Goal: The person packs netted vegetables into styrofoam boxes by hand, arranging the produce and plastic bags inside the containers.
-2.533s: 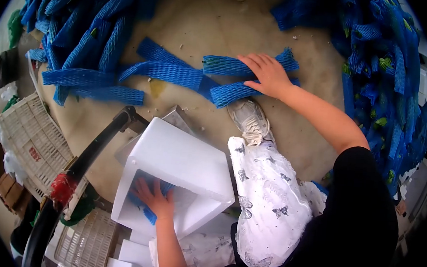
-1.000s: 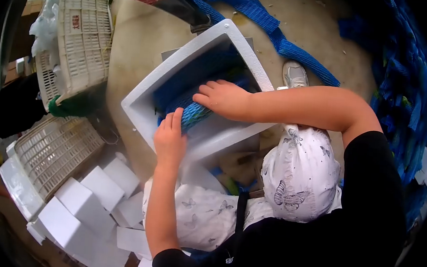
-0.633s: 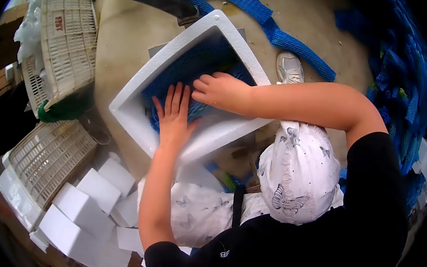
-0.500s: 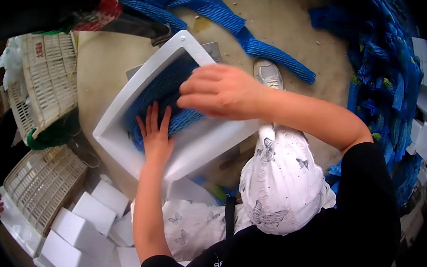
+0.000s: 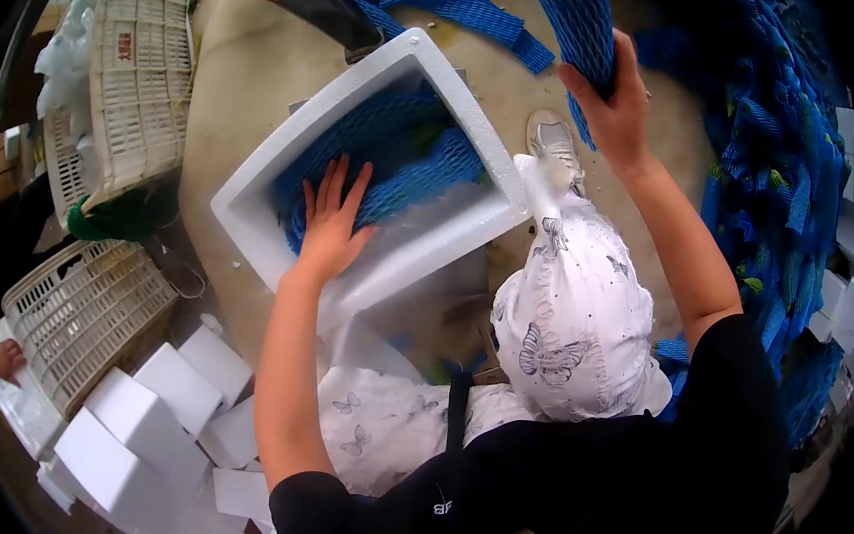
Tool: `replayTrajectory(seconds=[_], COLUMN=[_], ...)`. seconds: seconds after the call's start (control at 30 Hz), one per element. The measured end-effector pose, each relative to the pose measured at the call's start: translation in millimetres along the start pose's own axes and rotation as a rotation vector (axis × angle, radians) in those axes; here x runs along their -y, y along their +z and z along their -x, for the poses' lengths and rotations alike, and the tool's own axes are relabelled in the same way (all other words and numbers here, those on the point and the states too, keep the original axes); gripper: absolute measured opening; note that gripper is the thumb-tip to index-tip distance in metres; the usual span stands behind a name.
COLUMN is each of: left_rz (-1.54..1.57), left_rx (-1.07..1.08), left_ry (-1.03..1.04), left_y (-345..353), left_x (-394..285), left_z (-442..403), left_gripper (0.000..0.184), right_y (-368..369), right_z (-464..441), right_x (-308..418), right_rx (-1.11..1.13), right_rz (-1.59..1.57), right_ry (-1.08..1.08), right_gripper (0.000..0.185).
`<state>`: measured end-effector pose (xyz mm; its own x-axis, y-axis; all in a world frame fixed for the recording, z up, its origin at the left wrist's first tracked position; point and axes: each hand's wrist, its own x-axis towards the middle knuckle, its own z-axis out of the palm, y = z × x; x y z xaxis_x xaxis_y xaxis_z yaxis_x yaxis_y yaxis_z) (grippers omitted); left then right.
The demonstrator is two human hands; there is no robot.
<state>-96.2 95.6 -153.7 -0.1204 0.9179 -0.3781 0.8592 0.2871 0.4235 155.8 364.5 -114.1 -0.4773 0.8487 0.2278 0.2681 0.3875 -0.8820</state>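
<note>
A white foam box (image 5: 242,197) stands tilted before my knees, with blue mesh sleeves (image 5: 409,180) lying inside it; hints of green show among them. My left hand (image 5: 335,225) reaches into the box with its fingers spread flat on the blue mesh. Up and to the right, outside the box, my right hand (image 5: 615,106) is wrapped round a blue mesh sleeve (image 5: 577,23), whose upper end leaves the view. What the held sleeve contains, if anything, I cannot make out.
A big heap of blue mesh sleeves with green tips (image 5: 774,194) rises on the right. More sleeves (image 5: 467,14) lie on the floor beyond the box. Cream plastic crates (image 5: 141,74) and white foam blocks (image 5: 177,388) stand on the left, near another person's hand (image 5: 6,360).
My right hand has swung from over the box to the upper right and now grips a blue mesh sleeve. My left hand stays spread inside the box.
</note>
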Motion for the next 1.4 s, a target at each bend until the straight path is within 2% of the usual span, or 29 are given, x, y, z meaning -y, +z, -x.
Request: replayTrajectory(seconds=[0.07, 0.13, 0.2, 0.27, 0.3, 0.37, 0.4, 0.43, 0.47, 0.53, 0.6, 0.67, 0.7, 0.77, 0.8, 0.83, 0.87, 0.93, 0.97, 1.0, 1.03, 1.07, 1.13, 1.17, 1.23, 1.27, 1.3, 1.33, 1.4], left_rz=[0.363, 1.167, 1.378, 0.917, 0.626, 0.436, 0.233, 0.202, 0.203, 0.238, 0.093, -0.005, 0.002, 0.208, 0.077, -0.047, -0.169, -0.267, -0.258, -0.245, -0.262, -0.276, -0.317, -0.321, -0.328, -0.319, -0.31, -0.326, -0.41], left_rx=[0.09, -0.395, -0.647, -0.296, -0.112, 0.077, 0.076, 0.056, 0.066, 0.121, 0.176, 0.285, 0.208, -0.046, -0.14, -0.055, 0.021, 0.083, 0.07, 0.062, 0.096, 0.126, 0.135, 0.169, 0.23, 0.21, 0.181, 0.217, 0.271], left_ry=[0.082, -0.411, -0.19, -0.165, -0.212, -0.222, -0.137, -0.194, -0.172, -0.277, -0.285, -0.274, -0.262, -0.26, -0.032, 0.112, 0.251, 0.255, 0.25, 0.241, 0.247, 0.247, 0.247, 0.226, 0.205, 0.198, 0.198, 0.171, 0.173], left_y=[-30.2, -37.2, -114.6, -116.4, -102.0, -53.2, -21.3, -13.8, -13.5, -12.8, -8.7, -18.7, -30.4, -39.7, -43.6, -31.6, -14.0, 5.8, 11.0, 16.9, 18.0, 20.4, 19.9, 18.9, 8.3, 5.5, 4.6, 3.5, 8.3], left_x=[15.7, 85.7, 12.9, 18.8, -2.0, -26.9, -19.9, -24.0, -22.3, -21.1, -26.8, -27.1, -36.9, -63.2, -76.2, -79.5, -78.6, -62.6, -57.3, -43.0, -36.0, -33.2, -34.7, -36.2, -45.4, -51.9, -57.0, -57.1, -48.2], left_z=[3.6, 51.1, 73.2, 100.2, 92.5, 73.8, 66.4, 58.8, 57.9, 40.4, 35.5, 33.0, 28.6, 10.1, -5.0, -16.6, -28.2, -30.5, -28.5, -23.5, -20.4, -19.8, -18.0, -17.5, -15.8, -18.8, -25.4, -24.6, -18.3], left_gripper=[0.063, 0.046, 0.036, 0.027, 0.023, 0.014, 0.014, 0.017, 0.017, 0.02, 0.024, 0.022, 0.021, 0.023, 0.036, 0.044, 0.051, 0.056, 0.054, 0.053, 0.056, 0.059, 0.06, 0.06, 0.06, 0.058, 0.055, 0.062, 0.076], right_y=[37.0, 73.5, 104.8, 126.4, 130.8, 132.6, 121.9, 113.2, 103.9, 101.4, 127.4, 120.4, 117.6, 91.9, 64.4, 37.6, 7.0, -52.0, -81.7, -106.5, -138.8, -168.0, -194.5, -196.5, -200.1, -205.5, -211.0, -215.2, -221.8], right_z=[-23.1, -19.9, 15.8, 50.9, 59.1, 57.6, 46.1, 37.3, 30.7, 30.1, 50.0, 34.6, 38.9, 33.0, 22.6, 14.1, 7.5, -3.2, -6.6, -11.9, -23.6, -31.3, -48.9, -45.8, -32.9, -27.4, -23.9, -22.2, -27.0], right_x=[68.8, 115.9, 104.9, 60.5, 48.6, 44.6, 52.6, 56.1, 50.4, 33.5, 24.9, 46.2, 40.9, 26.1, 31.5, 20.5, -6.0, -87.5, -141.5, -196.3, -226.3, -280.3, -302.6, -321.2, -341.6, -347.4, -345.2, -344.0, -347.6], right_rx=[0.241, 0.64, 1.144, 1.385, 1.384, 1.384, 1.374, 1.348, 1.159, 1.392, 1.362, 1.402, 1.328, 1.117, 0.9, 0.643, 0.437, 0.202, 0.153, 0.066, 0.081, -0.035, 0.147, 0.173, -0.039, -0.035, -0.054, -0.073, -0.073], right_rz=[-0.227, -0.223, -0.141, 0.146, 0.189, 0.222, 0.265, 0.308, 0.425, 0.647, 0.785, 0.68, 0.593, -0.081, -0.111, -0.102, 0.0, 0.539, 0.78, 1.166, 1.324, 1.422, 1.399, 1.387, 1.32, 1.316, 1.314, 1.31, 1.327], right_ry=[-0.408, -0.699, -0.537, -0.398, -0.329, -0.25, -0.48, -0.707, -0.857, -0.585, -0.647, -0.675, -0.7, -0.763, -0.762, -0.695, -0.577, -0.293, -0.079, -0.013, 0.163, 0.112, 0.678, 0.691, 0.443, 0.447, 0.306, 0.167, 0.099], right_gripper=[0.05, 0.048, 0.043, 0.046, 0.04, 0.035, 0.032, 0.029, 0.024, 0.018, 0.016, 0.011, 0.009, 0.011, 0.012, 0.016, 0.027, 0.044, 0.063, 0.075, 0.079, 0.077, 0.075, 0.075, 0.074, 0.074, 0.073, 0.073, 0.075])
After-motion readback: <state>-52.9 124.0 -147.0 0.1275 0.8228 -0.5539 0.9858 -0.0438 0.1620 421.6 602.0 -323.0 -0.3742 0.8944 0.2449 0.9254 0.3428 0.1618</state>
